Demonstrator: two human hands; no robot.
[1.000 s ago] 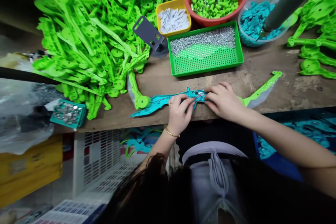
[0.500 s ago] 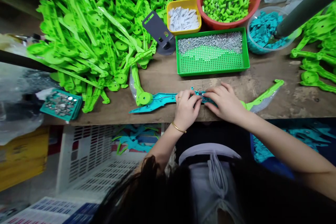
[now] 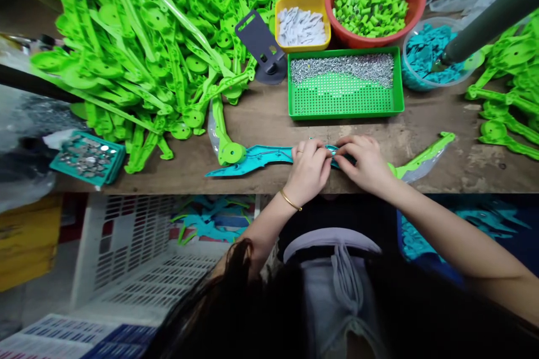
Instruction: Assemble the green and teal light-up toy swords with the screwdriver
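A long blue plastic toy bow body (image 3: 265, 158) lies flat near the bench's front edge. A green limb (image 3: 231, 151) with a round hub joins its left end, and another green limb (image 3: 427, 154) slants off on the right. My left hand (image 3: 309, 171) is closed over the bow's middle, fingertips pressed down on it. Close beside it, my right hand (image 3: 362, 162) has thumb and fingers pinched together at the same section. Whatever small part lies between those right fingertips is hidden.
Behind the hands are a green tray (image 3: 347, 115) of screws, a yellow bin (image 3: 303, 47) of white pieces, a red bowl (image 3: 374, 39) of green pieces and a clear tub (image 3: 415, 85) of blue parts. Green parts (image 3: 143, 56) pile up at left; a teal tray (image 3: 115, 165) holds metal pieces.
Both hands remain at the bow's middle, with the left slightly farther right and the fingertips closer together. A small blue piece showing above the left fingers is now mostly hidden. The view has shifted slightly.
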